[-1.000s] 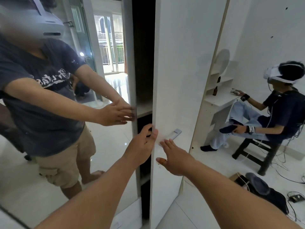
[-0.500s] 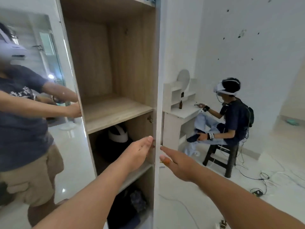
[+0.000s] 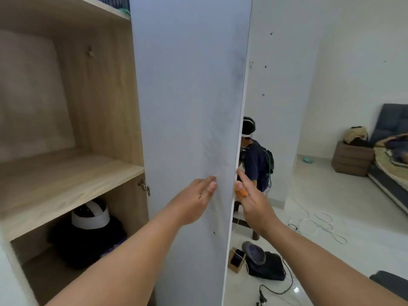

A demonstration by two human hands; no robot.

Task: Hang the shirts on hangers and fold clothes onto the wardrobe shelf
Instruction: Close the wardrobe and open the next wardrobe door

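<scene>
Wardrobe door btwn left hand & right hand.

wardrobe door: pale grey | shelf: light wood grain | sofa: dark blue | floor: white

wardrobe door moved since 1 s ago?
Yes. The white wardrobe door has swung open to the right, away from the wooden shelf, which was almost hidden before; left hand flat on it.

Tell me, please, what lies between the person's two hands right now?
In the head view, the free edge of the white wardrobe door stands between the left hand and the right hand.
</scene>
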